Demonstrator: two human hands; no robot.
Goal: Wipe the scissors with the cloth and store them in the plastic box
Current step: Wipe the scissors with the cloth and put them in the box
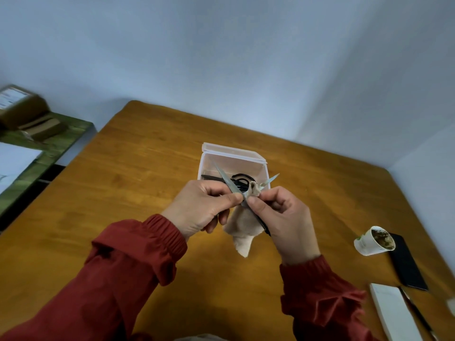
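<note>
Head view: left hand (204,207) pinches one blade of spread-open scissors (222,174). Right hand (283,217) curls round black handle, fingertips pinching cloth (242,230) at pivot. Scissors held above table (147,180). Plastic box (231,153) at 12 o'clock holds second scissors (211,177). Cup (374,241) at 4 o'clock.

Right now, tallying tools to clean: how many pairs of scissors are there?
2. One pair of scissors is gripped between the left hand and right hand, with the cloth; a black pair lies in the plastic box. More may be hidden.
</note>
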